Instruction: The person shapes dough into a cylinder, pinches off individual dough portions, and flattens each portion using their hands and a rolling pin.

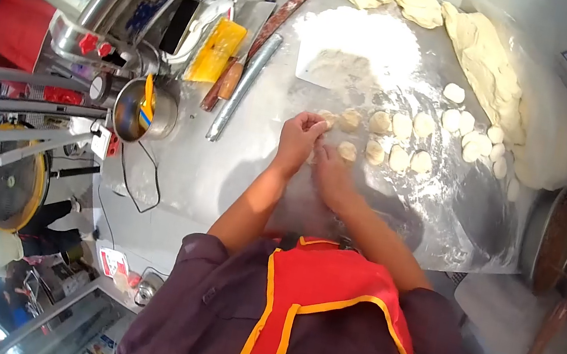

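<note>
Small flattened rounds of dough lie in two short rows on the floured metal table. My left hand is closed, its thumb and fingertips pinched at the edge of a dough piece at the left end of the upper row. Just below and to the right, my right hand is held low with its fingers bent together. A bit of dough shows by its fingertips, but what they grip is hidden. Nearest to it on the right is another dough round.
Loose flour and large dough masses are at the back. Left of my hands lie a metal-coloured rod, a yellow scraper and a pot. A round pan stands at right; a person's arm shows nearby.
</note>
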A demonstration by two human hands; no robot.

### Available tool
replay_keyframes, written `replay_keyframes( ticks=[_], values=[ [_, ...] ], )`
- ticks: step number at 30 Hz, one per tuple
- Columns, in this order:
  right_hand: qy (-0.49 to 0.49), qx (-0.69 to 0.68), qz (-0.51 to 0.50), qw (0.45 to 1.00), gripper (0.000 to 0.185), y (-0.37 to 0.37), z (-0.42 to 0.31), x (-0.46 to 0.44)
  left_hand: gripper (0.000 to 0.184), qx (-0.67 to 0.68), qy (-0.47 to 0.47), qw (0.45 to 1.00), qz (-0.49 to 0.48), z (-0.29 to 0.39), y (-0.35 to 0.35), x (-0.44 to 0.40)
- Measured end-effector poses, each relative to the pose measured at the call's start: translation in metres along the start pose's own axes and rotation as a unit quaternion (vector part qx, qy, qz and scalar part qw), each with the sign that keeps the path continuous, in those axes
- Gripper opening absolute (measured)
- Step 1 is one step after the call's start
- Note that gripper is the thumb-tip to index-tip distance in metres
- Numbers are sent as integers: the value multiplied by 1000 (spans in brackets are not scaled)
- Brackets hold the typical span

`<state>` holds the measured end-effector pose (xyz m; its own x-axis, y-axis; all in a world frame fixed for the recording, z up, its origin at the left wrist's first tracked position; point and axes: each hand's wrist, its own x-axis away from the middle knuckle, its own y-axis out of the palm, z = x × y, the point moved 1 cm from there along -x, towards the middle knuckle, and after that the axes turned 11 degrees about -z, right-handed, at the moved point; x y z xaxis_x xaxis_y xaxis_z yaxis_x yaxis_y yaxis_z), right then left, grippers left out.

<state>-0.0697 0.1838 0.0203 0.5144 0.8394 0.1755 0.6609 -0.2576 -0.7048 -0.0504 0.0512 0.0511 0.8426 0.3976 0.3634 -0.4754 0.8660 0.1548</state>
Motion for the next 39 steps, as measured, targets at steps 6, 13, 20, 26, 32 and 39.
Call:
replay_keyframes(
  ticks=[6, 13, 20, 26, 32, 39],
  values=[
    [56, 33, 141, 988, 43, -59, 32, 37, 18, -77, -15, 996, -44, 5, 11, 9],
    [15, 40, 90, 995, 47, -72, 66, 28, 15, -55, -7, 997, -60, 2, 30, 2],
    [96, -22, 114, 989, 44, -65, 71, 38, 12, 27, -32, 995, -94, 3, 27, 0],
    [40, -57, 141, 987, 45, -88, 40, 42, 11, -17, -78, 986, -147, -7, 33, 2],
    [96, -309, 85, 942, 29, -65, 21, 73, 15, 65, -170, 957, -228, -27, 46, 37],
    [123, -314, 65, 939, 17, -44, 26, 95, 17, 165, -295, 912, -233, -58, 46, 63]
  ],
)
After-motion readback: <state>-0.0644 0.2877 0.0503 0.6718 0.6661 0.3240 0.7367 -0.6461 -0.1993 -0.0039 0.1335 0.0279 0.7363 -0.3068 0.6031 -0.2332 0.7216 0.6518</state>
